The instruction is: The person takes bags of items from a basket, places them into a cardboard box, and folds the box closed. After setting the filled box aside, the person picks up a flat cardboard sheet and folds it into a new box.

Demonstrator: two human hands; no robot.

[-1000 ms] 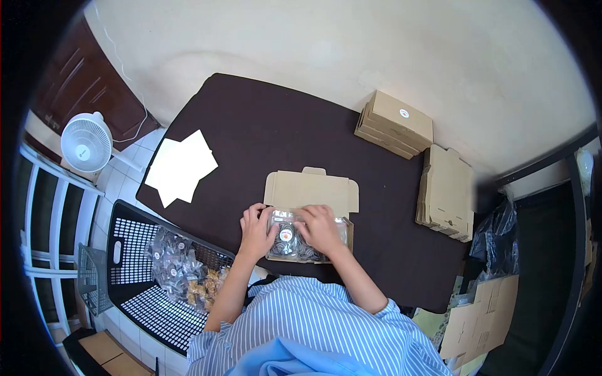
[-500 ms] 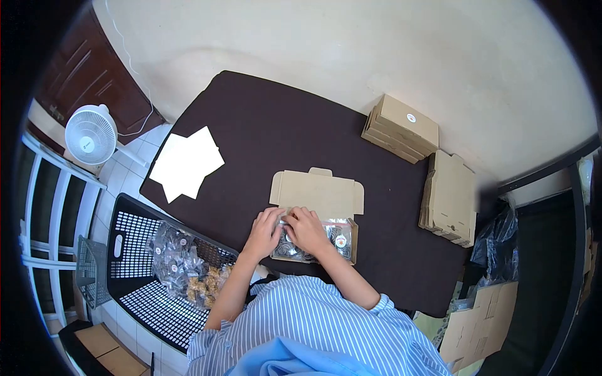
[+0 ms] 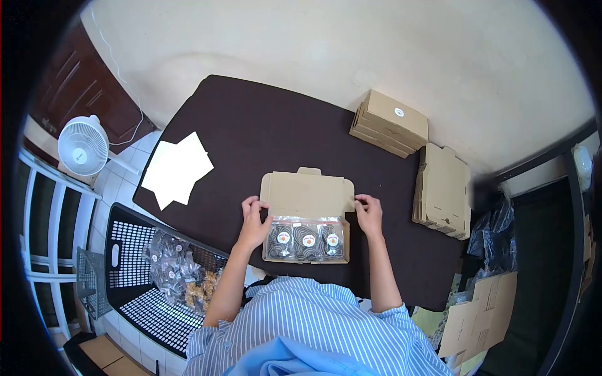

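we have the open cardboard box (image 3: 307, 195) near the near edge of the dark-covered bench (image 3: 276, 125), its lid laid back towards the far side and its side flaps spread. in its near half lie three clear packets (image 3: 308, 240) side by side, filled with dark, coiled pieces, each with a round white label bearing an orange mark.

our left hand (image 3: 253, 227) is at the left side of the box, thumb and fingers parted and slightly bent, the tips beside the fold between lid and tray. our right hand (image 3: 370, 216) is at the right, its fingers bent in towards the lid's right flap; we cannot tell whether thumb and forefinger pinch that edge or only touch it.

white sheets (image 3: 178, 170) overlap on the left of the bench. at the far right, against the wall, stands a stack of closed boxes (image 3: 390, 125), the top one with a round label, and just nearer us is a pile of flat cardboard (image 3: 444, 189). to our left, beside the bench, a black basket (image 3: 115, 276) holds clear bags (image 3: 172, 266), some with dark contents and some golden brown. a white fan (image 3: 83, 146) stands beyond it.
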